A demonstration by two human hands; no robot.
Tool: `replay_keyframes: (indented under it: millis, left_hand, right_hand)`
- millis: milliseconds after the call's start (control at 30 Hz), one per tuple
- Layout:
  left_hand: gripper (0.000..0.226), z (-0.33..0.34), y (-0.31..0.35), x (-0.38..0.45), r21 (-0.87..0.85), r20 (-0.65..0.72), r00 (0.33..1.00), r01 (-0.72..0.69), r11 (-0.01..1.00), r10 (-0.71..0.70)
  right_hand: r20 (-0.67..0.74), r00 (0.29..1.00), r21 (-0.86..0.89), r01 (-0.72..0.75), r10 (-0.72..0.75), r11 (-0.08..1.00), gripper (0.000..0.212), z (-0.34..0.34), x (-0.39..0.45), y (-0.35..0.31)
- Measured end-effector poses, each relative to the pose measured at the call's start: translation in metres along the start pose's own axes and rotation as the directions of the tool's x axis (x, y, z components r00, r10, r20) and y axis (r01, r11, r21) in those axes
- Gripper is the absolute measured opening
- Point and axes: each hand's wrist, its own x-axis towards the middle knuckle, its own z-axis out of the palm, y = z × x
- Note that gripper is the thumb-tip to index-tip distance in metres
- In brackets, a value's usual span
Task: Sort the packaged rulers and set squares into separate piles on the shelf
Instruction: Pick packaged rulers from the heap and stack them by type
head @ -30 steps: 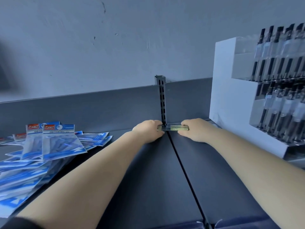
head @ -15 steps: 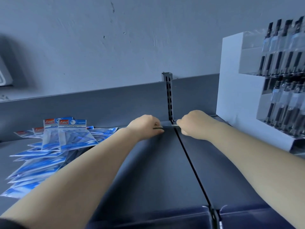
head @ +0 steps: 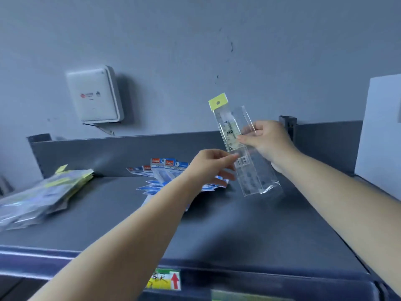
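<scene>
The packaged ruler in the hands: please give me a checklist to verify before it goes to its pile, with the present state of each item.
1. Grip: right hand pinches the packaged ruler, left hand holds its lower part: ok.
2. Type identified: yellow header, ruler scale visible: ok.
3. Matching yellow-tagged pile at the left of the shelf: ok.
4. Blue set square packs lie apart from that pile: ok.
5. Second clear sleeve behind the ruler, empty or not: cannot tell.
</scene>
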Motion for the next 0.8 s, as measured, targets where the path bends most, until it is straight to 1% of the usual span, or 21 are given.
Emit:
replay_keyframes:
  millis: [67, 133, 200, 300, 400, 467, 533, 600, 667, 800]
  left_hand:
    - [0.015, -0.023, -0.008, -0.019, 0.001, -0.061, 0.998, -0.030, 1.000, 0.030]
    - [0.017, -0.055, -0.017, -0.037, -0.031, -0.146, 0.988, -0.050, 0.998, 0.044]
    - [0.019, -0.094, -0.026, -0.055, -0.050, -0.205, 0.978, -0.038, 0.998, 0.028]
    - [0.019, -0.155, -0.040, -0.085, -0.050, -0.286, 0.958, -0.009, 0.999, -0.006]
    - [0.015, -0.217, -0.053, -0.114, -0.046, -0.388, 0.921, 0.006, 0.999, -0.024]
    - [0.011, -0.258, -0.062, -0.132, -0.018, -0.459, 0.888, 0.025, 1.000, -0.030]
    - [0.013, -0.298, -0.070, -0.148, 0.054, -0.520, 0.854, 0.059, 0.997, -0.022]
    - [0.015, -0.337, -0.076, -0.160, 0.145, -0.556, 0.831, 0.090, 0.985, 0.005]
    - [0.016, -0.373, -0.081, -0.166, 0.218, -0.565, 0.825, 0.128, 0.967, 0.018]
    - [0.014, -0.425, -0.095, -0.159, 0.317, -0.569, 0.822, 0.188, 0.930, 0.028]
  right_hand:
    - [-0.003, 0.999, 0.094, -0.032, 0.033, 0.995, 0.022, 0.036, -0.004, -0.018]
    - [0.007, 0.998, 0.154, -0.055, 0.055, 0.987, 0.023, 0.074, -0.008, -0.035]
    - [0.042, 0.996, 0.213, -0.092, 0.085, 0.973, 0.020, 0.114, -0.012, -0.049]
    - [0.142, 0.979, 0.384, -0.189, 0.144, 0.904, 0.014, 0.171, -0.018, -0.070]
    - [0.214, 0.950, 0.453, -0.302, 0.226, 0.839, 0.015, 0.223, -0.024, -0.092]
    - [0.279, 0.916, 0.456, -0.390, 0.287, 0.800, 0.018, 0.257, -0.031, -0.106]
    - [0.327, 0.886, 0.403, -0.446, 0.329, 0.799, 0.021, 0.290, -0.038, -0.120]
    - [0.356, 0.870, 0.346, -0.461, 0.341, 0.817, 0.023, 0.321, -0.045, -0.131]
    - [0.357, 0.868, 0.306, -0.458, 0.345, 0.835, 0.024, 0.348, -0.049, -0.140]
    - [0.373, 0.860, 0.316, -0.470, 0.348, 0.824, 0.017, 0.392, -0.048, -0.154]
